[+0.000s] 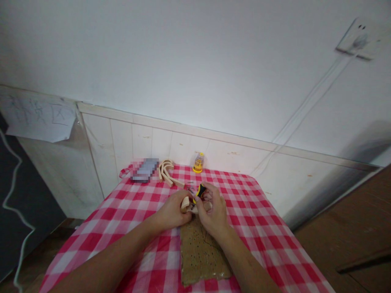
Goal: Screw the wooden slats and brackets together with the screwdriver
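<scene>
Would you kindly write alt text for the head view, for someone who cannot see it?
The right hand holds a yellow-black screwdriver-like tool beside a pale wooden piece gripped in the left hand, over a brown board on a red checked tablecloth. Farther back are a pixelated flat item, curved wooden pieces and a yellow-topped container.

Over there, the single camera rides on the person's head, looking forward and down across the table draped in red-and-white checked cloth (253, 211). The bare left hand (174, 209) and bare right hand (214, 209) fall below centre; the smooth white wall (183, 61) ahead fills the top, tilted.
</scene>
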